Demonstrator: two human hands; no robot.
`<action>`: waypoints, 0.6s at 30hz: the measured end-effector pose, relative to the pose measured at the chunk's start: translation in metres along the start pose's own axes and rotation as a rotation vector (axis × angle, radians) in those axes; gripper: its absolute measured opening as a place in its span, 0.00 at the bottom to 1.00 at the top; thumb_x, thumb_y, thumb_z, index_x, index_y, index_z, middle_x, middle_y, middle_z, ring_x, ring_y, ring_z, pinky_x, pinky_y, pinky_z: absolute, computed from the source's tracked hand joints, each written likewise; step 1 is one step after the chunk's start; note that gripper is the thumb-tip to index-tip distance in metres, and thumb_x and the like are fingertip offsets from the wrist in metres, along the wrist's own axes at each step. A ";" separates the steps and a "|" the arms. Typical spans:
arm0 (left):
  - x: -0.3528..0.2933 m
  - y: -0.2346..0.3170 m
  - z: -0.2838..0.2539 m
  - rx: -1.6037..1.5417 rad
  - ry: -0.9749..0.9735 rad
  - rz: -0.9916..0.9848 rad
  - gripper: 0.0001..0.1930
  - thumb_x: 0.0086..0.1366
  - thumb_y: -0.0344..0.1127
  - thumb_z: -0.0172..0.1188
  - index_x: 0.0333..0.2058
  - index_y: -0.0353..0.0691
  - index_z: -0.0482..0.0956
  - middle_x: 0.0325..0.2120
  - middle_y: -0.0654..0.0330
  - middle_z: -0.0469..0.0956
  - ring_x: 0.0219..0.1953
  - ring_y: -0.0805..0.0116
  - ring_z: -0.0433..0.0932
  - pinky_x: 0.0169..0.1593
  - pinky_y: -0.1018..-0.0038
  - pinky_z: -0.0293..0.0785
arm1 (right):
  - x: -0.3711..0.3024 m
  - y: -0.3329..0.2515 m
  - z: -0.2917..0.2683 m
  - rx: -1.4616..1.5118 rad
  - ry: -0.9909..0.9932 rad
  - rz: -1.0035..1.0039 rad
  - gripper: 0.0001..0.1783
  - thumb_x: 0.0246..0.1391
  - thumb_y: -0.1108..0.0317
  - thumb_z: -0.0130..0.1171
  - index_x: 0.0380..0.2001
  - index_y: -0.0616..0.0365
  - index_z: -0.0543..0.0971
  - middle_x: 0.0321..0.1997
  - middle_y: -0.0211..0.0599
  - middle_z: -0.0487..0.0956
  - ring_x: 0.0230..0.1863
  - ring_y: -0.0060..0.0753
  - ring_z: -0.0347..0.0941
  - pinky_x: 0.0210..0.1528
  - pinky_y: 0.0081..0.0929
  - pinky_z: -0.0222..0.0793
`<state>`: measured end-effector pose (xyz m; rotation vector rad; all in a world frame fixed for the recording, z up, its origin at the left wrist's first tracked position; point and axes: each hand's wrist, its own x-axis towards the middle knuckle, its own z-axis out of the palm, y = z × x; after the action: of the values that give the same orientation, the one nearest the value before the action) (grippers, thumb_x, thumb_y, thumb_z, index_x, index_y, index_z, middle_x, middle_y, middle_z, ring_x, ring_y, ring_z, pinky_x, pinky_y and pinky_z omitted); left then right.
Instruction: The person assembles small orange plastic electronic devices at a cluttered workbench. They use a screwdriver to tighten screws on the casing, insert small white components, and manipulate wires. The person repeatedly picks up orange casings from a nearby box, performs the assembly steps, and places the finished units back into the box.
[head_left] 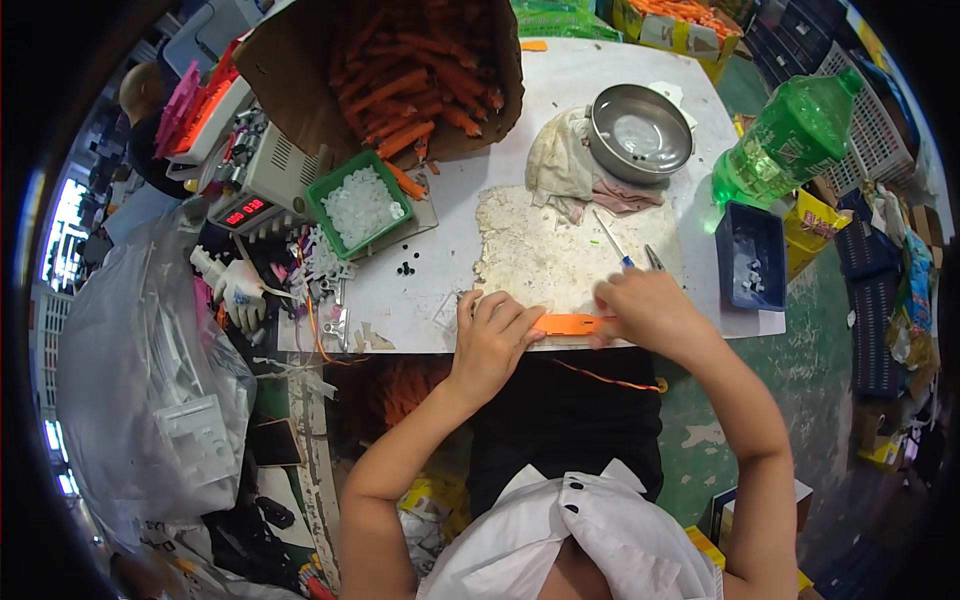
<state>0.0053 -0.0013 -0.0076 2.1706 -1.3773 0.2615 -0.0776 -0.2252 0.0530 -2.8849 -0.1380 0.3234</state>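
A long, flat orange plastic piece (568, 325) with small slots lies level just over the near edge of the table. My left hand (492, 338) grips its left end between thumb and fingers. At the other end my right hand (645, 308) is closed around the tip, its fingertips slightly blurred and partly hidden. A red and yellow wire (612, 381) hangs across my lap below the piece. Beyond my hands a worn, pale work mat (540, 245) bears a thin screwdriver (613, 238) and a pair of tweezers (654, 257).
A cardboard box (285, 70) of orange parts stands at the far left. A green tray (358, 205) holds white pieces, near a digital-display device (268, 178). Rightward are a metal bowl (640, 135), a cloth (560, 165), a green bottle (790, 140) and a blue bin (750, 258).
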 end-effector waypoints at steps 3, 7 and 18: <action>-0.005 0.009 0.004 0.052 0.050 -0.017 0.15 0.55 0.35 0.63 0.43 0.44 0.78 0.35 0.63 0.74 0.46 0.62 0.70 0.60 0.56 0.53 | -0.030 0.007 0.025 0.168 0.233 0.004 0.21 0.39 0.57 0.70 0.32 0.61 0.77 0.33 0.43 0.78 0.38 0.41 0.76 0.40 0.34 0.71; -0.017 0.022 0.007 -0.053 0.156 -0.041 0.18 0.53 0.33 0.64 0.44 0.43 0.77 0.33 0.63 0.72 0.47 0.61 0.69 0.60 0.56 0.51 | -0.060 -0.019 0.045 0.986 0.546 0.073 0.18 0.45 0.67 0.69 0.38 0.63 0.76 0.38 0.42 0.79 0.45 0.36 0.75 0.50 0.29 0.69; -0.038 0.098 -0.013 -0.123 0.252 -0.126 0.14 0.51 0.34 0.67 0.39 0.46 0.82 0.26 0.67 0.68 0.40 0.65 0.70 0.57 0.58 0.53 | -0.076 -0.063 0.071 1.792 0.937 -0.356 0.18 0.51 0.59 0.66 0.35 0.65 0.78 0.35 0.41 0.79 0.44 0.34 0.75 0.57 0.38 0.65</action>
<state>-0.0967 0.0032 0.0200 2.0347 -1.0844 0.3771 -0.1722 -0.1581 0.0165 -0.9727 -0.0896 -0.6569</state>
